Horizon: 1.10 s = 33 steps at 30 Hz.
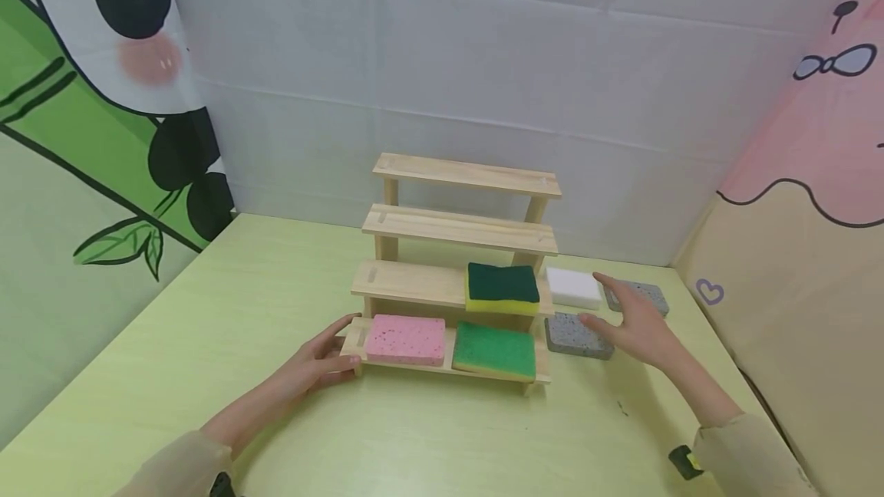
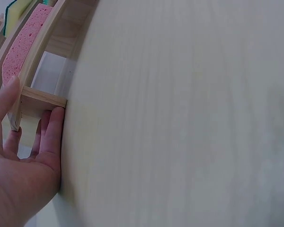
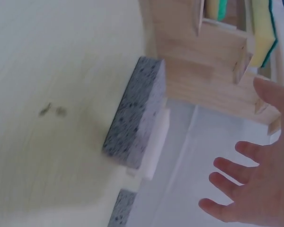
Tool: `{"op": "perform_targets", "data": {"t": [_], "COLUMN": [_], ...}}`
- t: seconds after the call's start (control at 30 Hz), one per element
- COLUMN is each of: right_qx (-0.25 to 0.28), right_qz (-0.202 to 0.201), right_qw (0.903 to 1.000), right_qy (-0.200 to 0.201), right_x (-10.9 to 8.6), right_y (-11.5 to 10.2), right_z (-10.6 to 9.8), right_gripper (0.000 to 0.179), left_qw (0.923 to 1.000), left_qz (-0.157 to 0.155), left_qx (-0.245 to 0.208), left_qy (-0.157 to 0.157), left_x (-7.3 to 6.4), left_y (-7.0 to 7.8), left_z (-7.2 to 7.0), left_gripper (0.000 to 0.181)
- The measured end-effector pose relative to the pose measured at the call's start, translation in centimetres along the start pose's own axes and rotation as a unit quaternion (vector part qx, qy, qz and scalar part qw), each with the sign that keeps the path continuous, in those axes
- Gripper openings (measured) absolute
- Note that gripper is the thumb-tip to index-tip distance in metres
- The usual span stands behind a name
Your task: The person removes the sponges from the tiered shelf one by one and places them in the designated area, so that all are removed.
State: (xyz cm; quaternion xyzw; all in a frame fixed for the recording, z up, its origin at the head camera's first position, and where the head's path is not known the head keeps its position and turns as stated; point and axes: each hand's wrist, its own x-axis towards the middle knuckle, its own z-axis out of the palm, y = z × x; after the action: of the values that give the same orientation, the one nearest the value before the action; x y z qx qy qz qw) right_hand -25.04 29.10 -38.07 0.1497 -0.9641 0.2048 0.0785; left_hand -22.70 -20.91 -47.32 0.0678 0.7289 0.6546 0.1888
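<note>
My left hand (image 1: 319, 359) grips the left end of the bottom tier of a stepped wooden shelf (image 1: 461, 232). In the left wrist view its thumb lies against the board's end and its fingers reach behind the leg. On that tier sit a pink sponge (image 1: 405, 340) and a green-topped sponge (image 1: 494, 350). One tier up, at the right, lies a yellow sponge with a dark green top (image 1: 502, 287). My right hand (image 1: 638, 328), fingers spread and holding nothing, hovers over a grey speckled sponge (image 1: 572, 334), near a white sponge (image 1: 572, 287) and another grey sponge (image 1: 649, 296).
The shelf and loose sponges stand on a pale yellow-green table (image 1: 442, 443). A white cloth wall (image 1: 470, 67) rises behind. Printed panels flank both sides, the right one (image 1: 787, 282) close to the right arm.
</note>
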Motion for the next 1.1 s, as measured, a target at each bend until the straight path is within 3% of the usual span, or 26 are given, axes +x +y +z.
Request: {"op": "perform_targets", "data": {"t": [0.2, 0.6, 0.87, 1.1], "right_qx": [0.026, 0.095, 0.116, 0.141], "right_qz": [-0.015, -0.032, -0.042, -0.039], "right_qw": [0.999, 0.9932, 0.9904, 0.9887], "right_qy": [0.034, 0.059, 0.062, 0.033], "right_x": [0.4, 1.3, 2.2, 3.0], "right_y": [-2.6, -6.5, -7.5, -7.3], "right_z": [0.1, 1.2, 1.9, 2.7], "right_gripper": [0.075, 0.078, 0.075, 0.076], "left_qw": [0.9999, 0.9999, 1.0, 0.9999], "left_qz": [0.006, 0.01, 0.006, 0.007], "left_qx": [-0.008, -0.007, -0.004, -0.006], "left_qy": [-0.004, -0.007, 0.001, 0.004], "left_x": [-0.1, 0.0, 0.1, 0.3], "left_y": [0.0, -0.1, -0.1, -0.3], "left_z": [0.0, -0.1, 0.0, 0.0], "left_gripper": [0.084, 0.084, 0.085, 0.085]}}
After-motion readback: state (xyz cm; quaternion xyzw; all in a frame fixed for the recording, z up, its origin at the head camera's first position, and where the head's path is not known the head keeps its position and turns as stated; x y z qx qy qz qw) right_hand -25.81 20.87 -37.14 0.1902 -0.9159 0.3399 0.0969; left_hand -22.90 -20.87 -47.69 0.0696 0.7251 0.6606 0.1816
